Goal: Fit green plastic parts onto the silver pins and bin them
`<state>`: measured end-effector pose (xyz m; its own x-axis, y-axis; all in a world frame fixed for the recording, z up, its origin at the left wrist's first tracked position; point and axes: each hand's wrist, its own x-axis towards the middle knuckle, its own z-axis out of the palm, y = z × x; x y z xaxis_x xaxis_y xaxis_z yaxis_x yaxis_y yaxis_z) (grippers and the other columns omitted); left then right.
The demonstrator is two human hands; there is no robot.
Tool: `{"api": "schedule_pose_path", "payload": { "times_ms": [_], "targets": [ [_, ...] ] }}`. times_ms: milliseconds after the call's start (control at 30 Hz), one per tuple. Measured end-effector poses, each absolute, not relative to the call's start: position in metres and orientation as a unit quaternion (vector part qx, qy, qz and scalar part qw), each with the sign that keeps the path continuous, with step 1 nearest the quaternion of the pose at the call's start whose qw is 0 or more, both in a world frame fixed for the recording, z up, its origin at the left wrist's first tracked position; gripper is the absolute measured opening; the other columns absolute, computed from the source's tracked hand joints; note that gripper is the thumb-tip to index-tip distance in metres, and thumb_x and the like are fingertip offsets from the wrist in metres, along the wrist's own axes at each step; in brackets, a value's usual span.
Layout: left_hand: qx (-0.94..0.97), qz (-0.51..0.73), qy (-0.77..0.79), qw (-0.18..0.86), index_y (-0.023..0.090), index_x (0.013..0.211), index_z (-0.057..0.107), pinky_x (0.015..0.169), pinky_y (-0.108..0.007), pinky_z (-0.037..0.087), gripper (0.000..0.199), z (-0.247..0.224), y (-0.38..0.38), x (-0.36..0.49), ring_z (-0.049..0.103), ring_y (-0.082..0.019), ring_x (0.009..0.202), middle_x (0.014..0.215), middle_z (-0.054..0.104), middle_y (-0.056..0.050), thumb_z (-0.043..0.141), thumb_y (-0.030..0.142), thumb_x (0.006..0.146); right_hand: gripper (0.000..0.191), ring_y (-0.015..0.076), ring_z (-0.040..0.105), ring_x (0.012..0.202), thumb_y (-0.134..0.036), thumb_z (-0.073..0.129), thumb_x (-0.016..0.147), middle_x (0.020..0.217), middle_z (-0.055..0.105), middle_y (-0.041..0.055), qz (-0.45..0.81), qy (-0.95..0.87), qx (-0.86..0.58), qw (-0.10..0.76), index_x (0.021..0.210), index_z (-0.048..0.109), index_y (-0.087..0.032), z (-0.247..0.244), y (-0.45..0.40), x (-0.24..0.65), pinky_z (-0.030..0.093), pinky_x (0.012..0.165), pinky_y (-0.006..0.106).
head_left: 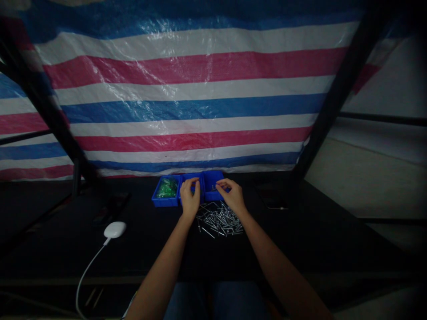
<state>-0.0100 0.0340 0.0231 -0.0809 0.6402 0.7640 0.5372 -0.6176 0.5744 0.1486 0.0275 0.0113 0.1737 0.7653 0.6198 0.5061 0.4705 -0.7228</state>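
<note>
Three blue plastic bins stand side by side at the back of the black table. The left bin (166, 202) holds green shiny material, and the middle bin (185, 195) is mostly hidden behind my left hand (190, 199). Those fingers pinch together over the middle bin's far side. My right hand (232, 195) reaches over the right bin (213, 184), close to a small silver piece. Whatever its fingertips hold is too small to tell. Below them lies a loose pile of slim silver metal pins (219, 219), close to both hands.
A white computer mouse (115, 230) sits left of my hands on the black table (76, 253), its white cable running down over the front edge. A dark phone (111, 207) lies behind it. A striped blue, red and white tarpaulin (187, 111) hangs behind black metal posts.
</note>
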Motion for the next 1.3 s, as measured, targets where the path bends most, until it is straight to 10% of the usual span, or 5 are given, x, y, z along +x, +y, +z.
{"api": "schedule_pose_path", "payload": {
  "times_ms": [500,867,1300],
  "targets": [
    [0.632,0.620,0.444,0.140,0.017,0.095,0.059,0.069,-0.025,0.044,0.022,0.016,0.044,-0.016,0.057,-0.015,0.078,0.091,0.061,-0.005,0.045,0.029,0.084,0.023,0.0130,0.059,0.067,-0.033,0.052,0.075,0.072,0.066,-0.0030,0.116,-0.780,-0.578,0.210,0.094,0.065,-0.030,0.014,0.011,0.142,0.037,0.057,0.021],
    [0.644,0.608,0.446,0.124,0.016,0.094,0.059,0.068,-0.026,0.044,0.021,0.016,0.043,-0.015,0.057,-0.015,0.079,0.088,0.061,-0.006,0.045,0.028,0.083,0.006,0.0102,0.052,0.050,-0.023,0.062,0.066,0.053,0.058,-0.0045,0.128,-0.775,-0.535,0.310,0.066,0.067,-0.027,0.003,0.014,0.143,0.027,0.045,0.020],
    [0.674,0.582,0.435,0.130,0.016,0.090,0.061,0.068,-0.026,0.045,0.024,0.018,0.038,-0.012,0.058,-0.015,0.073,0.083,0.063,-0.005,0.045,0.032,0.084,0.024,0.0087,0.048,0.046,-0.038,0.049,0.076,0.069,0.062,-0.0006,0.176,-0.689,-0.506,0.489,0.084,0.064,-0.020,0.008,0.026,0.148,0.035,0.045,0.019]
  ]
}}
